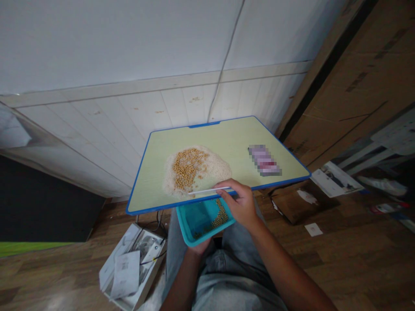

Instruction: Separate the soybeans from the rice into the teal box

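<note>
My right hand [241,203] pinches a thin white stick [207,190] between thumb and fingers, low over the table's front edge. The stick points left, its tip at the near side of a pile of soybeans [185,168]. These round, yellowish beans lie on and among spread-out pale grains [217,166] that look like rice. Below the table edge, my left hand [199,247] holds a teal plastic basin [190,236] from underneath; most of its fingers are hidden. Some beans [221,216] lie in the basin, mostly along its right side.
The pale green table [231,134] has a blue rim. A pixelated flat object [264,160] lies on its right part. On the floor stand an open white box [129,268] with papers and cables, and a brown carton [298,203]. A tall cardboard box [350,86] rises at right.
</note>
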Motion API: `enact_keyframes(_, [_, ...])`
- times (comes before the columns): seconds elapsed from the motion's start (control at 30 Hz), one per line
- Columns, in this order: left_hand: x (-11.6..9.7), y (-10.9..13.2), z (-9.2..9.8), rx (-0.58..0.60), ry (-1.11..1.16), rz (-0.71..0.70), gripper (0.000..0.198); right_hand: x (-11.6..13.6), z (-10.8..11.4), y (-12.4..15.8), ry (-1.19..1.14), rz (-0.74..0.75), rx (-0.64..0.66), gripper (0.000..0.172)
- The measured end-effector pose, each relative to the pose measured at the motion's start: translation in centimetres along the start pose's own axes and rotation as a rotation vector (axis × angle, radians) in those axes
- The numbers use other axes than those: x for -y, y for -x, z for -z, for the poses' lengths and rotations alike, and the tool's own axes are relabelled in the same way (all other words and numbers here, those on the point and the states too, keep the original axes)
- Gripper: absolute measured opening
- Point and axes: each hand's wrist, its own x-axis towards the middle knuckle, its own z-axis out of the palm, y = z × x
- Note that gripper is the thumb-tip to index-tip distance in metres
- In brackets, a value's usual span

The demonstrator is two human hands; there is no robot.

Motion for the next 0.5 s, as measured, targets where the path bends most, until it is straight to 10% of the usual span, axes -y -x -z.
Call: enact_keyframes(0.5, [-0.2, 1.1, -2.0, -0.071, 0.09, -0.048, 0.066, 0.3, 0.1, 1.2, 0.012, -0.071, -0.198, 0.024])
